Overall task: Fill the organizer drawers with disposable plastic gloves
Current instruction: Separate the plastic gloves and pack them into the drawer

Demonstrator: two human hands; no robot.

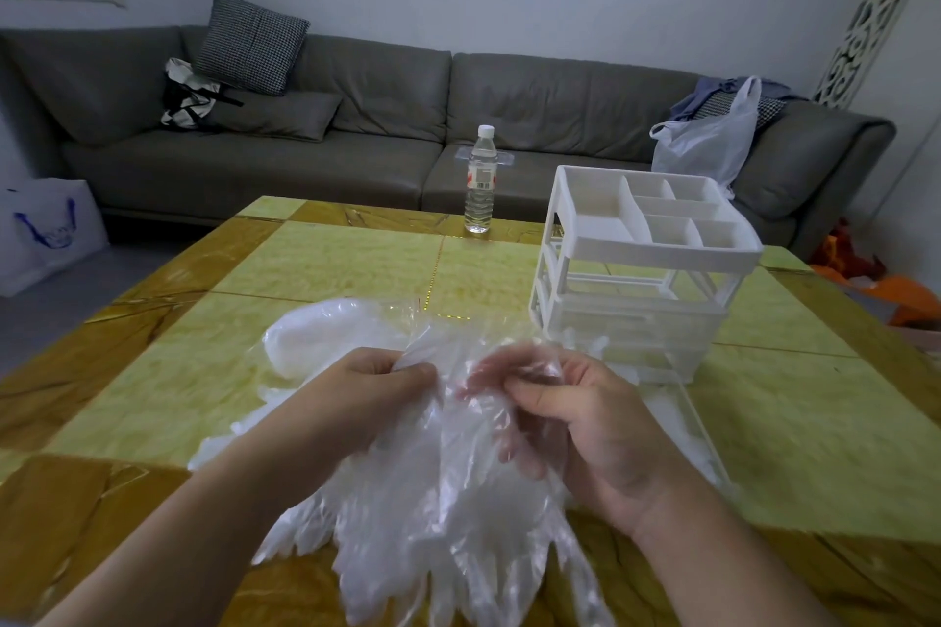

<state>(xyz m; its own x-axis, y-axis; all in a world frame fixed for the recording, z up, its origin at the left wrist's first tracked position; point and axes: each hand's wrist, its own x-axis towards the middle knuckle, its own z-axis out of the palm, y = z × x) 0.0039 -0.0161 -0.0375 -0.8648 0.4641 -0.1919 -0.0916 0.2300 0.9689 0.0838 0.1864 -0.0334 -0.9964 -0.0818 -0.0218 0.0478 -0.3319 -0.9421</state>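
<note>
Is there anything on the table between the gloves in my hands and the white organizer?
Nothing visible. The gloves sit in front of the organizer; the water bottle stands farther back, out of the path.

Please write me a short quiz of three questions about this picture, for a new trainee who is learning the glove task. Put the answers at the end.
1. True or false: both hands grip the bunch of plastic gloves.
2. Where does the white organizer stand, seen from the person? A) far left of the table B) right side of the table C) on the sofa
3. Fill in: the water bottle stands upright at the table's far ____.

Key
1. True: the left hand and the right hand both pinch the thin plastic above the table.
2. B.
3. Edge, with the grey sofa behind it.
</note>
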